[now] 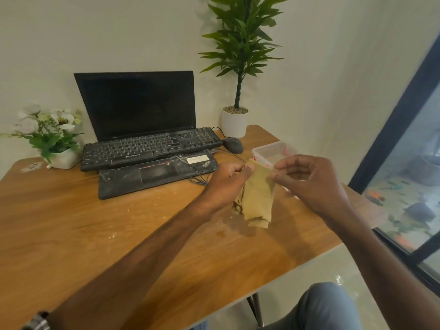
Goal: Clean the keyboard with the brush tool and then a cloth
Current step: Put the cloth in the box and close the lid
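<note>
Over the right half of the tabletop [119, 222], both hands hold a tan cloth [258, 196] up off the wood. Left hand [228, 179] pinches the cloth's upper left corner between thumb and curled fingers; right hand [309, 184] pinches the upper right corner. Each grip is closed on fabric. Cloth hangs down from that top edge, folded or bunched at its lower end, which sits near or just touching the tabletop; cannot tell which.

Keyboard [152, 147] lies well apart to the left and farther back, propped across the base of a dusty open laptop [154, 173]. Its long axis runs left to right, rising slightly toward the right end. Left hand is the nearer one; the keyboard's right end is closest to the grip.

Judgement: the wipe calls for carrying the cloth left and away, then stroking along that long axis.

No brush tool can be made out. Clear plastic box [271, 152] sits just behind the hands; mouse [233, 144] beside the keyboard's right end.
</note>
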